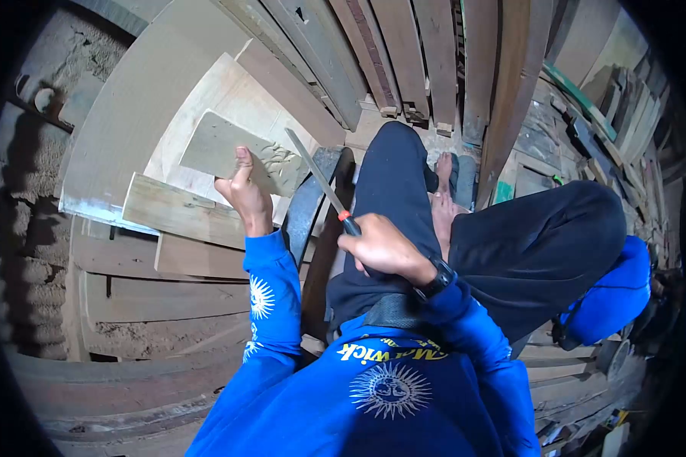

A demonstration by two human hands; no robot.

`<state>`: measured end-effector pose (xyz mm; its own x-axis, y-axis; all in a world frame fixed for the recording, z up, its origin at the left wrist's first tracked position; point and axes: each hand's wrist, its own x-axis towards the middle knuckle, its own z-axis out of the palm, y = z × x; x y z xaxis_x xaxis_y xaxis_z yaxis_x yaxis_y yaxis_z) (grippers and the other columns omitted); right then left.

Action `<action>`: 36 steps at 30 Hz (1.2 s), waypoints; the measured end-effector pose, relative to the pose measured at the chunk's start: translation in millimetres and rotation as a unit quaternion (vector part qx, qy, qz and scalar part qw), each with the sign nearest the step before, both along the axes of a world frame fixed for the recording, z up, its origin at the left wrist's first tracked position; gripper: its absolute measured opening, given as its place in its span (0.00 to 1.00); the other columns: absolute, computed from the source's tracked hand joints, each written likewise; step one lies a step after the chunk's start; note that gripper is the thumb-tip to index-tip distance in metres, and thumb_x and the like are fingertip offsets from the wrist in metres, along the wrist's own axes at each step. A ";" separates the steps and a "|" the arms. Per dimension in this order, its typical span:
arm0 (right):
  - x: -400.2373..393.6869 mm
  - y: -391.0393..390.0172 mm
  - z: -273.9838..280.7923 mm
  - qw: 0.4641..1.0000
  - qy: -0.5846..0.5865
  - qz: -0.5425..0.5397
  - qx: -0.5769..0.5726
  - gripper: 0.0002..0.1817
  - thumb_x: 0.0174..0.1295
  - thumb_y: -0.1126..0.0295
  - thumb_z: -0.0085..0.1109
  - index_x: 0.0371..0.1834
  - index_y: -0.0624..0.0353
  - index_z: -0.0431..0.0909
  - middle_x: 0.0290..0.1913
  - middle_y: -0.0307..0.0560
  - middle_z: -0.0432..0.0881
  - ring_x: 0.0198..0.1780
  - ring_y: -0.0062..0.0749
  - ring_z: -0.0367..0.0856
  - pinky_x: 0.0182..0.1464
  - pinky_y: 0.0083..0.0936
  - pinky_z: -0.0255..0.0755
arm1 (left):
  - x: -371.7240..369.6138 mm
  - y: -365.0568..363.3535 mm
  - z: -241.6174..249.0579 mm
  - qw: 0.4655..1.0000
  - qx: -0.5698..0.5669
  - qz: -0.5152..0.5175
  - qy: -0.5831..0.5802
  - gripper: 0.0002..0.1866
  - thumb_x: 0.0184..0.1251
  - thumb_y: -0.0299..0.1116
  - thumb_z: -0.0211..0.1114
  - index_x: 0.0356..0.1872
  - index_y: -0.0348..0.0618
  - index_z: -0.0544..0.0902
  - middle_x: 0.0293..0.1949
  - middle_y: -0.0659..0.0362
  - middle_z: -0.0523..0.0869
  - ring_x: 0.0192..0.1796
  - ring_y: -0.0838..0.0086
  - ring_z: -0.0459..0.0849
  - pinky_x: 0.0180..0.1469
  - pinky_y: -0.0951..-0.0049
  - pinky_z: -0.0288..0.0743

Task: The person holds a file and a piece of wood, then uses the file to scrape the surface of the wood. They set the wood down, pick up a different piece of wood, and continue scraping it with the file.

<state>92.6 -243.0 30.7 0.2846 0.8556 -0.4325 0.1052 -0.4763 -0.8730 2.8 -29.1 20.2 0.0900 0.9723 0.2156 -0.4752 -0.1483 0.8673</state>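
My left hand (245, 196) grips the near edge of a wooden board (217, 143), its thumb lying on top. Carved relief marks show on the board's right part. In my right hand (385, 245) is a file (312, 166) with a long, narrow metal blade and a black and red handle. Its blade points up and left, with the tip beside the carved end of the board. My right fingers wrap round the handle over my lap. Beneath the board lie a pale wooden sheet (213, 84) and a plank (179, 209).
Long timbers (434, 61) lean ahead of my knees. More planks (168, 301) lie stacked on the left, near a rough wall (23, 206). Scrap wood (625, 114) is heaped at the far right. A bright blue item (613, 293) sits beyond my right knee.
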 end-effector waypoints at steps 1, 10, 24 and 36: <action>0.3 5.0 -1.9 1.000 0.000 -0.008 0.005 0.22 0.59 0.59 0.56 0.17 0.69 0.79 0.18 0.53 0.82 0.23 0.40 0.86 0.33 0.37 0.79 | -1.8 0.9 0.0 1.000 0.013 -0.017 0.014 0.19 0.68 0.33 0.73 0.49 0.27 0.80 0.46 0.51 0.83 0.48 0.67 0.81 0.54 0.65 0.75; -15.0 7.3 -16.0 1.000 0.006 -0.016 0.012 0.17 0.63 0.65 0.55 0.20 0.67 0.76 0.17 0.48 0.81 0.18 0.33 0.82 0.25 0.31 0.74 | -0.4 5.3 4.9 0.998 0.043 0.030 0.025 0.20 0.67 0.34 0.73 0.50 0.26 0.82 0.47 0.51 0.86 0.47 0.68 0.82 0.54 0.68 0.74; -15.1 31.4 -36.6 0.993 -0.105 -0.048 -0.009 0.12 0.61 0.66 0.56 0.27 0.67 0.77 0.19 0.53 0.82 0.24 0.43 0.85 0.32 0.38 0.77 | -2.1 0.1 2.2 0.982 0.042 0.065 0.171 0.17 0.68 0.36 0.73 0.45 0.28 0.85 0.39 0.50 0.91 0.39 0.70 0.86 0.46 0.68 0.78; -55.8 67.0 -2.2 0.910 -0.389 -0.061 0.130 0.14 0.55 0.65 0.62 0.33 0.68 0.79 0.21 0.68 0.80 0.27 0.65 0.83 0.34 0.52 0.78 | -13.7 33.4 -7.2 0.964 -0.150 -0.043 -0.216 0.22 0.74 0.34 0.67 0.62 0.32 0.75 0.58 0.54 0.82 0.59 0.72 0.80 0.62 0.70 0.73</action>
<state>36.8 -176.0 28.5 0.5181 0.8415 0.1532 0.6997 -0.3140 -0.6417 -10.9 4.3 13.0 0.1387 0.9895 -0.0394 -0.8011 0.1356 0.5829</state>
